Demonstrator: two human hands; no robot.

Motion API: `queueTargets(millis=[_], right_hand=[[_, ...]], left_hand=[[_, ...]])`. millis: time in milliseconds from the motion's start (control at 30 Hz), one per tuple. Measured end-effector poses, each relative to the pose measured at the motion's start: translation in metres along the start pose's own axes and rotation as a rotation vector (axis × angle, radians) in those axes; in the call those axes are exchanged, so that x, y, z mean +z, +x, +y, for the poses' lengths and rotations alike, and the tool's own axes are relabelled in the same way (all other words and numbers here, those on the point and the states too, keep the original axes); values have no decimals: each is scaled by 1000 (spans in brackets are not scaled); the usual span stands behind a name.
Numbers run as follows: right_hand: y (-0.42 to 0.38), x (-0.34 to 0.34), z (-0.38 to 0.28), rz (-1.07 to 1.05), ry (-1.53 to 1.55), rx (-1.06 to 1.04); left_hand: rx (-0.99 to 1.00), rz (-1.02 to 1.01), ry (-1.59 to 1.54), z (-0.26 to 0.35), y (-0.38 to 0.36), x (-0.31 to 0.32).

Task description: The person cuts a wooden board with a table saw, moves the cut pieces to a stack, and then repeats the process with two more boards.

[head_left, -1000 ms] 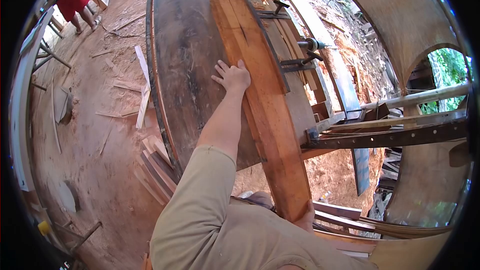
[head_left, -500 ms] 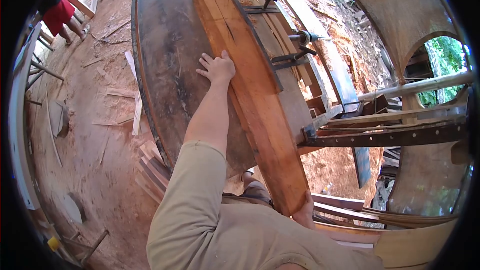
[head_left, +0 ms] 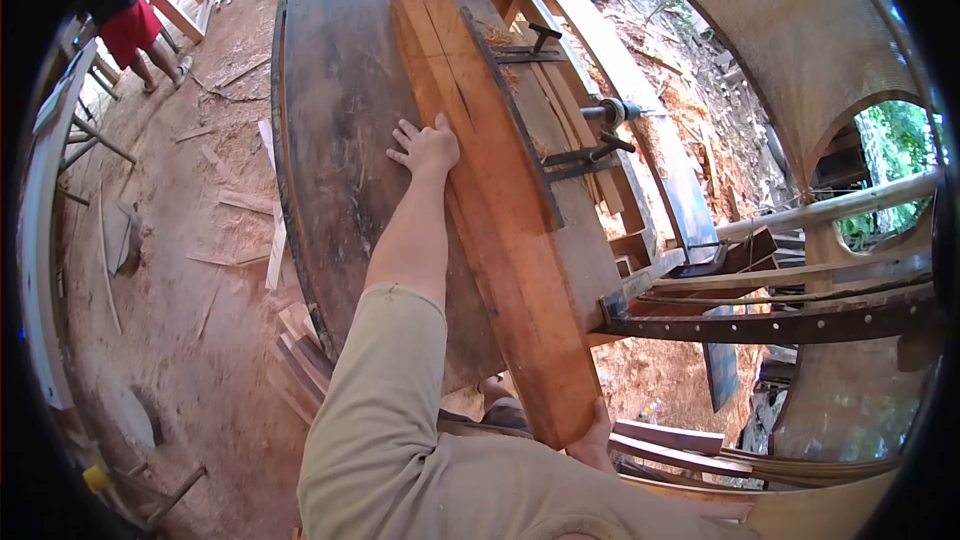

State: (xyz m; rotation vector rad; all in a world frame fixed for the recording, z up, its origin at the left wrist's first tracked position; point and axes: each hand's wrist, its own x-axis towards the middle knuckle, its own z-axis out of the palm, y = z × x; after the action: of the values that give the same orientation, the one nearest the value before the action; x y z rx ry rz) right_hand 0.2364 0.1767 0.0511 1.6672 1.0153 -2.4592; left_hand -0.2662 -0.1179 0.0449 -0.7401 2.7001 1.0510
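here the left hand lies flat, fingers spread, against the orange plank on the dark bench; the right hand grips the plank's near end.

Long reddish-orange wooden planks: one
Broad dark curved wooden panels: one
Bare hands: two
Bystanders in red shorts, eleven o'clock: one

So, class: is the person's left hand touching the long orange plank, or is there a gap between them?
Touching. The head view shows the left hand spread flat, its thumb side pressed against the long orange plank edge, with no gap visible.
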Motion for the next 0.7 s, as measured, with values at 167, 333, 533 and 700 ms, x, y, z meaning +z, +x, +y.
queueTargets(millis=[167, 333, 533, 700], right_hand=[[9, 18, 1, -79, 37, -21], [5, 28, 1, -83, 32, -54], [6, 31, 0, -143, 28, -44], [1, 35, 1, -161, 32, -41]], left_hand=[[-29, -30, 38, 7, 23, -8], [149, -195, -5, -18, 12, -4], [381, -117, 16, -88, -130, 59], [316, -196, -71, -96, -234, 57]])
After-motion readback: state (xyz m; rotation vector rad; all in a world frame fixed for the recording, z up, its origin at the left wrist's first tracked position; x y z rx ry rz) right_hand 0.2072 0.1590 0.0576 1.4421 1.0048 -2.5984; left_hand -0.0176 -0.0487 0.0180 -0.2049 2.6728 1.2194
